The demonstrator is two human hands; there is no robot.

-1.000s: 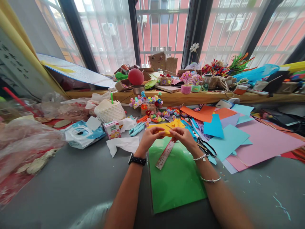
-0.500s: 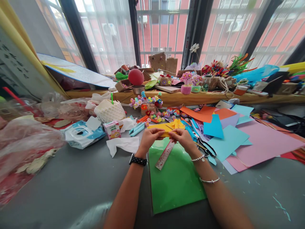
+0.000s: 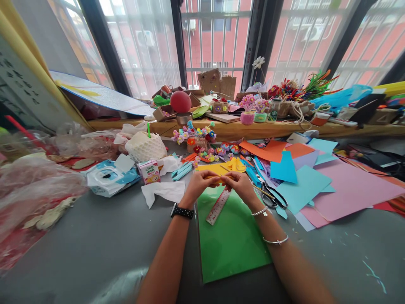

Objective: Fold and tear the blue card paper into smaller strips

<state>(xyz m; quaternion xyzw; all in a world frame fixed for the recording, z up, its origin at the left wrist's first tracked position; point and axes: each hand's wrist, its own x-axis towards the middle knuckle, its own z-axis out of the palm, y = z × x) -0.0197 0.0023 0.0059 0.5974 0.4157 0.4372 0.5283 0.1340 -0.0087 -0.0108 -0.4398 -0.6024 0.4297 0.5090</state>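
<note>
Over the top end of a green sheet (image 3: 234, 245), my left hand (image 3: 201, 185) and my right hand (image 3: 239, 186) meet fingertip to fingertip. Both pinch a small piece of yellow paper (image 3: 219, 180), mostly covered by the fingers. Just beyond them lie more yellow paper pieces (image 3: 236, 164). A short patterned ruler (image 3: 217, 207) rests slanted on the green sheet, below the hands. To the right of my right hand are black-handled scissors (image 3: 276, 197), partly over blue paper strips.
Pink paper (image 3: 357, 185), teal paper (image 3: 311, 185) and orange paper (image 3: 265, 150) spread at the right. On the left are a wet-wipes pack (image 3: 109, 179), a small drink carton (image 3: 149, 172) and a white tissue (image 3: 166, 192). Colourful flower crafts (image 3: 193, 137) stand at the back.
My hands have drawn closer together, the right moving slightly left. Less of the yellow paper shows between the fingers. The ruler and green sheet look unmoved.
</note>
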